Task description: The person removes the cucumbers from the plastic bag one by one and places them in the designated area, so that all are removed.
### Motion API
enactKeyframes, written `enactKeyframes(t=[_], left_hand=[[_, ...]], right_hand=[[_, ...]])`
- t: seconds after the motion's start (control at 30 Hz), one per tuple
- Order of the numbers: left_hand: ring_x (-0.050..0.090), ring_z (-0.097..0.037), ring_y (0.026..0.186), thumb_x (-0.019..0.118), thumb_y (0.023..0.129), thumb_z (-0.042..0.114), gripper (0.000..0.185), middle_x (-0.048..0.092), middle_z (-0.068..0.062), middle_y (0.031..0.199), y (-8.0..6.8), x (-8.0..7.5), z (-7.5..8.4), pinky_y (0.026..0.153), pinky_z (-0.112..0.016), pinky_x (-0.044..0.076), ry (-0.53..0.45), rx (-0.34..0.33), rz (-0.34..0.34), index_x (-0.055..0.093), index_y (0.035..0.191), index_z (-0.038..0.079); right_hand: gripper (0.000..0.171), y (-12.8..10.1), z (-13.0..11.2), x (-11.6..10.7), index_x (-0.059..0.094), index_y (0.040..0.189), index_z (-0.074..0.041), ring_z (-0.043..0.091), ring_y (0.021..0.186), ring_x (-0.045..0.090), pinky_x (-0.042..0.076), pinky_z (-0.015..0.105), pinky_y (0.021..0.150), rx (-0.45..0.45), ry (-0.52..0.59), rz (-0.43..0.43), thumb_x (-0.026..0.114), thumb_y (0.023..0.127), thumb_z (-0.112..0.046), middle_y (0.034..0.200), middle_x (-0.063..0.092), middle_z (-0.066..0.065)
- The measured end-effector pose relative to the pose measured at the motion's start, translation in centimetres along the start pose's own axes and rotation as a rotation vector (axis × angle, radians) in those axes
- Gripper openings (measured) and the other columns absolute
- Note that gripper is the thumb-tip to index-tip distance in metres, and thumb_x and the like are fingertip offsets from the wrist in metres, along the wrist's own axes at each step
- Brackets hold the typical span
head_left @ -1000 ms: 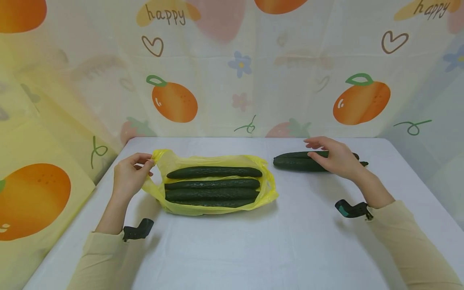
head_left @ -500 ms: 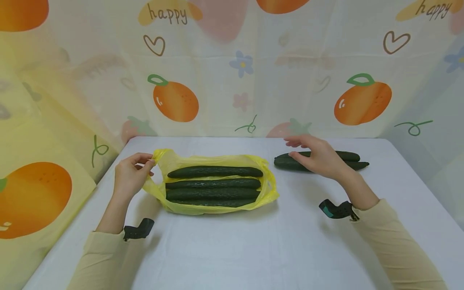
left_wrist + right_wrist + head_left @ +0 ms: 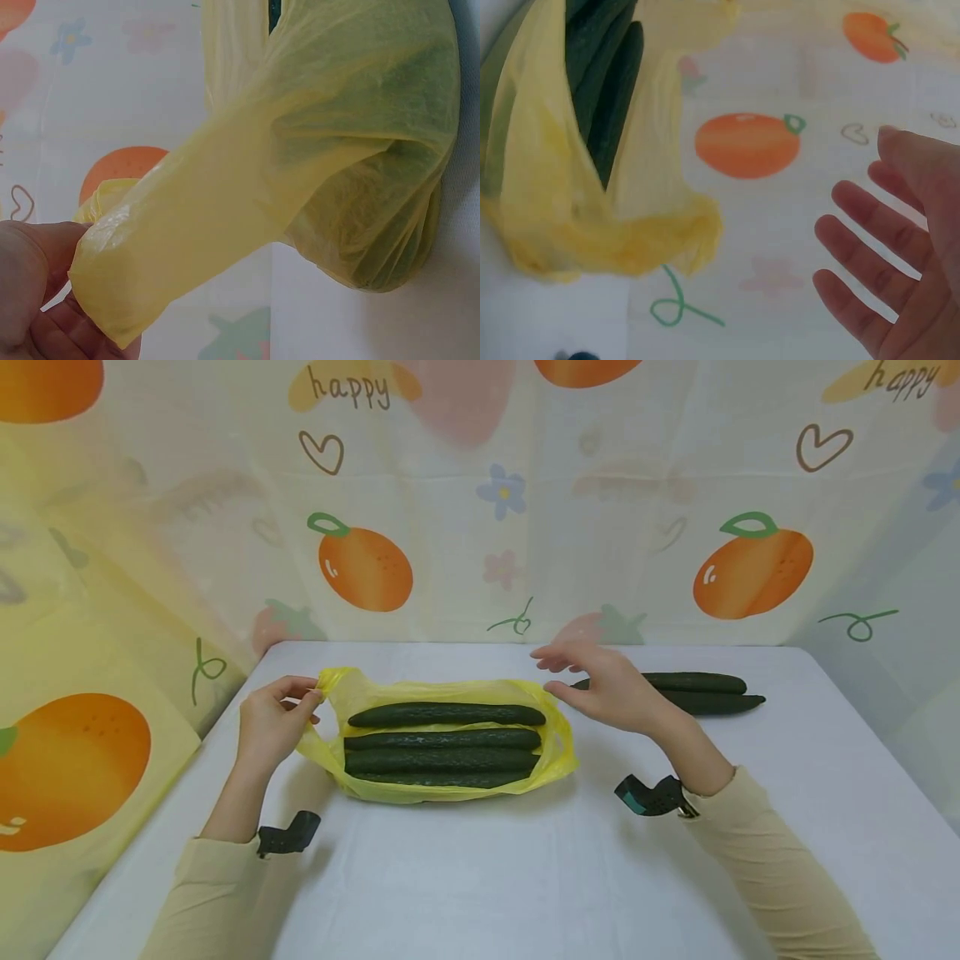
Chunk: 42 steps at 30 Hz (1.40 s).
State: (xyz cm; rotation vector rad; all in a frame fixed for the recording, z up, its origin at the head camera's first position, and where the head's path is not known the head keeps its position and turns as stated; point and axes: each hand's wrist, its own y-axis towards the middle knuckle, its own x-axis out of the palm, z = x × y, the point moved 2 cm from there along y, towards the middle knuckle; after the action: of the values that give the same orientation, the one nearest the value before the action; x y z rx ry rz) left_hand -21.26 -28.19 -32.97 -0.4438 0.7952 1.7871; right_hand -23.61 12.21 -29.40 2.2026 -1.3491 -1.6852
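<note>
Pinching the yellow bag's (image 3: 450, 777) handle, my left hand (image 3: 270, 722) keeps its mouth open over the cucumbers (image 3: 442, 743), while my right hand (image 3: 600, 685) hovers spread wide, empty, beside the other rim.

The right hand (image 3: 611, 693) hides the left ends of two loose cucumbers (image 3: 701, 692).

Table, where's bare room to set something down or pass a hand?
The table is bare across its near side, between the two sleeves, and at the far right past the two loose cucumbers. It is crowded between the yellow bag and those cucumbers, where the right hand hovers.
</note>
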Motion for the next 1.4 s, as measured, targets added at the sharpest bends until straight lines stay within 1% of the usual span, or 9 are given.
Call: enactKeyframes(t=[0.2, 0.33, 0.5, 0.67, 0.77, 0.93, 1.07, 1.27, 1.4], left_hand=[[0.058, 0.002, 0.051, 0.06, 0.089, 0.021, 0.021, 0.066, -0.015, 0.091, 0.0, 0.1, -0.1, 0.044, -0.019, 0.047, 0.006, -0.008, 0.006, 0.067, 0.101, 0.005], [0.059, 0.001, 0.052, 0.059, 0.089, 0.021, 0.02, 0.066, -0.013, 0.091, 0.0, 0.1, -0.2, 0.044, -0.02, 0.048, 0.02, -0.018, 0.006, 0.067, 0.1, 0.007], [0.059, 0.001, 0.052, 0.06, 0.089, 0.02, 0.021, 0.066, -0.016, 0.091, -0.1, 0.1, 0.0, 0.044, -0.019, 0.048, 0.002, -0.012, 0.004, 0.067, 0.101, 0.005], [0.058, 0.004, 0.052, 0.059, 0.089, 0.022, 0.023, 0.067, -0.017, 0.092, -0.2, 0.1, 0.2, 0.042, -0.018, 0.046, 0.0, -0.018, -0.008, 0.067, 0.102, 0.005], [0.058, 0.003, 0.052, 0.059, 0.089, 0.022, 0.023, 0.067, -0.017, 0.092, -0.3, 0.0, 0.2, 0.042, -0.018, 0.046, 0.006, -0.026, -0.012, 0.067, 0.103, 0.005], [0.06, 0.0, 0.053, 0.059, 0.089, 0.022, 0.023, 0.067, -0.017, 0.092, -0.4, 0.0, 0.1, 0.043, -0.018, 0.046, 0.007, -0.022, -0.012, 0.067, 0.103, 0.005], [0.06, -0.001, 0.053, 0.059, 0.089, 0.022, 0.023, 0.067, -0.017, 0.093, -0.4, 0.0, 0.1, 0.043, -0.018, 0.046, 0.002, -0.018, -0.01, 0.067, 0.102, 0.005], [0.059, 0.001, 0.052, 0.059, 0.089, 0.021, 0.023, 0.067, -0.017, 0.093, -0.4, -0.1, 0.1, 0.043, -0.018, 0.046, -0.001, -0.005, 0.001, 0.067, 0.102, 0.005], [0.059, 0.002, 0.052, 0.059, 0.089, 0.021, 0.022, 0.067, -0.017, 0.092, -0.4, -0.1, 0.0, 0.043, -0.018, 0.046, -0.007, -0.002, 0.003, 0.067, 0.102, 0.004]], right_hand=[[0.039, 1.2, -0.9, 1.4, 0.055, 0.122, -0.011, 0.015, 0.097, 0.061, 0.051, 0.036, 0.082, 0.039, 0.045, -0.059, 0.066, 0.085, -0.015, 0.109, 0.064, 0.0], [0.038, 2.1, -1.4, 2.6, 0.055, 0.123, -0.012, 0.017, 0.099, 0.061, 0.05, 0.037, 0.084, 0.067, 0.106, -0.102, 0.064, 0.086, -0.016, 0.111, 0.064, -0.001], [0.037, 3.3, -2.2, 4.1, 0.055, 0.123, -0.013, 0.017, 0.099, 0.061, 0.05, 0.037, 0.085, 0.082, 0.151, -0.15, 0.063, 0.088, -0.018, 0.111, 0.063, 0.0], [0.036, 4.4, -2.5, 5.7, 0.055, 0.123, -0.013, 0.014, 0.099, 0.06, 0.05, 0.037, 0.087, 0.087, 0.154, -0.201, 0.062, 0.088, -0.02, 0.112, 0.063, 0.004], [0.036, 5.0, -2.6, 6.6, 0.055, 0.123, -0.012, 0.013, 0.099, 0.06, 0.05, 0.035, 0.086, 0.085, 0.163, -0.237, 0.062, 0.088, -0.02, 0.112, 0.063, 0.006], [0.035, 5.7, -2.6, 7.8, 0.055, 0.121, -0.011, 0.012, 0.099, 0.06, 0.051, 0.031, 0.084, 0.075, 0.167, -0.293, 0.062, 0.088, -0.019, 0.111, 0.063, 0.003], [0.034, 6.3, -2.5, 8.5, 0.054, 0.122, -0.01, 0.013, 0.098, 0.06, 0.051, 0.028, 0.083, 0.065, 0.144, -0.329, 0.06, 0.089, -0.02, 0.109, 0.064, 0.001], [0.035, 7.1, -2.1, 9.6, 0.053, 0.123, -0.009, 0.014, 0.097, 0.062, 0.05, 0.022, 0.081, 0.097, 0.126, -0.407, 0.059, 0.091, -0.021, 0.109, 0.064, 0.003], [0.036, 7.5, -1.6, 10.2, 0.054, 0.124, -0.008, 0.016, 0.098, 0.063, 0.05, 0.025, 0.08, 0.128, 0.118, -0.442, 0.058, 0.091, -0.022, 0.109, 0.064, 0.004]])
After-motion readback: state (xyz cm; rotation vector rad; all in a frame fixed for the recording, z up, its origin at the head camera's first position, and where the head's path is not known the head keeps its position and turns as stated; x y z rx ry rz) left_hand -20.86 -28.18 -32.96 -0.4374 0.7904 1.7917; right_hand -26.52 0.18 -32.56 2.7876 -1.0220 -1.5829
